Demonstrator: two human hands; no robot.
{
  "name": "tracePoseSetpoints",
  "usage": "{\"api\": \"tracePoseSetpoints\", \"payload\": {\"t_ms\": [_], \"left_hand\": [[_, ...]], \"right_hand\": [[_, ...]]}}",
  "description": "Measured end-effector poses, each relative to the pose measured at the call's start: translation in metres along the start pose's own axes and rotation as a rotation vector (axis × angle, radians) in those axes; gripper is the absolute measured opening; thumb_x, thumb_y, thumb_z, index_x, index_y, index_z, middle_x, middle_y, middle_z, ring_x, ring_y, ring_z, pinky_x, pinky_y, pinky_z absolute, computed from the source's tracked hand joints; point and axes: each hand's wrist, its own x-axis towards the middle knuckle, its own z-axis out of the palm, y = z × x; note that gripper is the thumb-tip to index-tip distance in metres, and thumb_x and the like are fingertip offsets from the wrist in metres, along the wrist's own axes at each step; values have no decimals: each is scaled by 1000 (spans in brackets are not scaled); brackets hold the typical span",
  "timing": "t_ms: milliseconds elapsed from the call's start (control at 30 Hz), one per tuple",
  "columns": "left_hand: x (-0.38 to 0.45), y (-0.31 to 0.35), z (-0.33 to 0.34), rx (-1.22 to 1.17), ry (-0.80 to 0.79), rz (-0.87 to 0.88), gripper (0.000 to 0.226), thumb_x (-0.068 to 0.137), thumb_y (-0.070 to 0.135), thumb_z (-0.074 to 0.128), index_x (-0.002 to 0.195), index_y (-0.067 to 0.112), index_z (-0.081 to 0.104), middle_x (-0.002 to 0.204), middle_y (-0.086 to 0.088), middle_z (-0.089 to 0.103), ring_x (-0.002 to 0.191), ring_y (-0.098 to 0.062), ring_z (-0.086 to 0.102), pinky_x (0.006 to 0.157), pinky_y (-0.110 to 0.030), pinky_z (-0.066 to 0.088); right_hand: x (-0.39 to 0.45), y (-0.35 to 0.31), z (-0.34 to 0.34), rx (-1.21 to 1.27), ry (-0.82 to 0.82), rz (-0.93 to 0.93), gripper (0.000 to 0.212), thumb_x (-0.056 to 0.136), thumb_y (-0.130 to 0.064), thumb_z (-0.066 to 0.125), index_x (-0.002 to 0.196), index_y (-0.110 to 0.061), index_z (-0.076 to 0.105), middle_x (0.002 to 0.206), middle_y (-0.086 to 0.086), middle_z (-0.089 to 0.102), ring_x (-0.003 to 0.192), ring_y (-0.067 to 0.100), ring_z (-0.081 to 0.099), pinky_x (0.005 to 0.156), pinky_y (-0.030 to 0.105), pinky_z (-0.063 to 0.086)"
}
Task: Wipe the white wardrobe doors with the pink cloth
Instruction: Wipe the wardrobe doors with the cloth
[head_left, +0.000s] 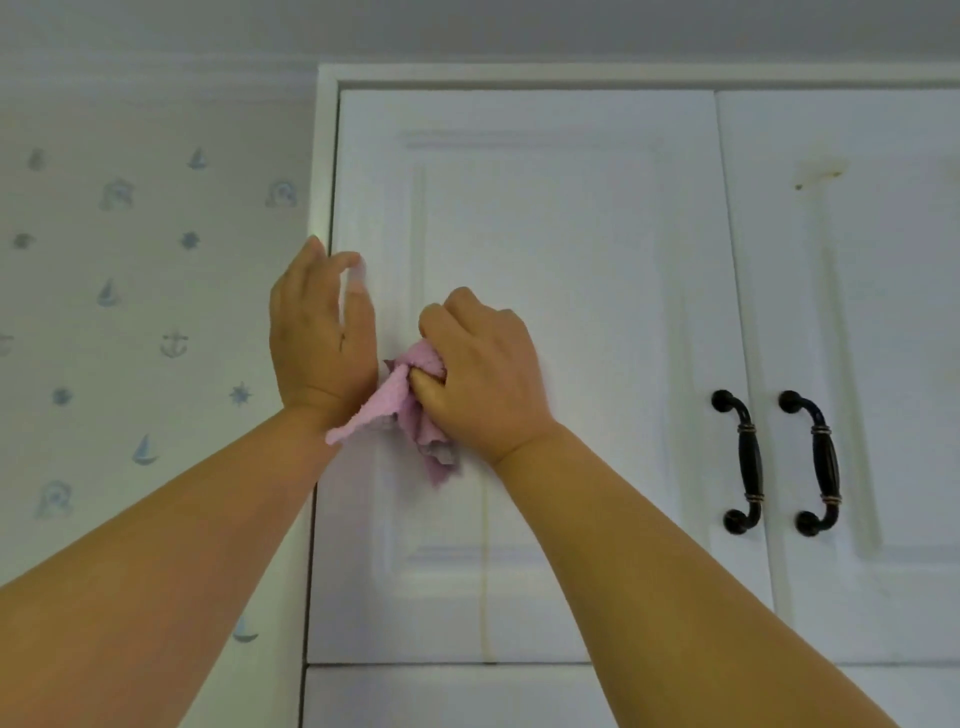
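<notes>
My right hand is closed in a fist around the bunched cloth, pressing it against the left door near its left side, about mid-height. Loose ends of the cloth hang below my fist and trail across toward my left wrist. My left hand is open, fingers loosely spread, holding nothing; its fingertips reach the door's left edge by the frame.
</notes>
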Motion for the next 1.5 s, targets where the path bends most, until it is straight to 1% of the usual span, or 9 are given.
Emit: {"api": "tracePoseSetpoints", "payload": {"t_ms": [200, 300, 367, 433, 833, 967, 1133, 1300, 1500], "left_hand": [[-1, -2, 0, -39, 16, -11, 50, 98, 40, 30, 128, 18, 63, 153, -6, 44, 144, -20, 33, 115, -29, 25], [0, -3, -2, -56, 11, -3, 55, 95, 42, 27, 127, 15, 64, 152, -9, 45, 143, -21, 35, 113, -27, 26], [1, -5, -3, -40, -2, 35, 61, 92, 42, 25, 127, 12, 64, 150, -14, 46, 142, -26, 37, 113, -29, 27], [1, -7, -3, -23, -8, 53, 62, 90, 42, 26, 128, 11, 63, 150, -14, 46, 142, -28, 38, 114, -33, 28], [1, -9, -9, -95, -17, 6, 57, 90, 29, 25, 130, 12, 62, 153, -9, 44, 143, -22, 36, 113, -24, 25], [-6, -2, -19, -104, -84, -48, 54, 93, 28, 31, 140, 17, 54, 162, -8, 27, 150, -22, 21, 123, -36, 16], [-44, -9, -18, 316, -215, 78, 59, 97, 40, 38, 154, 25, 26, 166, -15, -5, 153, -30, -3, 122, -56, -1], [-68, -21, -22, 286, -205, 156, 62, 98, 36, 34, 157, 18, 25, 165, -18, 10, 153, -31, 5, 124, -49, 8], [-66, -30, -22, -162, -57, 43, 57, 100, 39, 38, 149, 11, 43, 158, -9, 34, 147, -20, 30, 121, -28, 21]], "right_hand": [[52, -1, 14, 96, 105, 117, 34, 73, -1, 67, 74, -19, 38, 70, 0, 39, 63, 21, 38, 58, 38, 32], [45, -17, 19, 9, 55, 121, 17, 75, -8, 64, 68, -15, 50, 72, 2, 52, 72, 25, 51, 66, 45, 47], [12, -26, 28, -104, -90, 84, 26, 85, -21, 60, 104, -5, 70, 113, 14, 68, 116, 34, 57, 107, 49, 41], [-16, -31, 25, -230, -256, 68, 59, 93, -34, 46, 144, -4, 51, 152, 15, 46, 146, 32, 34, 125, 45, 13], [44, -44, 38, -268, -294, 330, 67, 99, -28, 39, 160, -16, 16, 169, 1, 7, 155, 16, -4, 124, 39, -11], [-11, -46, 19, -239, -368, 139, 70, 91, -32, 15, 157, -12, 27, 166, 5, 19, 155, 20, 9, 124, 40, -11], [-22, -15, -8, -246, -354, 66, 63, 89, -26, 30, 148, -10, 48, 157, 6, 41, 149, 24, 31, 123, 45, 8], [-15, 24, -32, -363, -89, 391, 69, 84, -21, 23, 147, -6, 47, 157, 15, 39, 148, 33, 30, 124, 49, 11], [10, -53, 30, -292, -247, 297, 71, 88, -33, 33, 154, -9, 35, 162, 8, 30, 153, 23, 16, 125, 46, 4]]}}
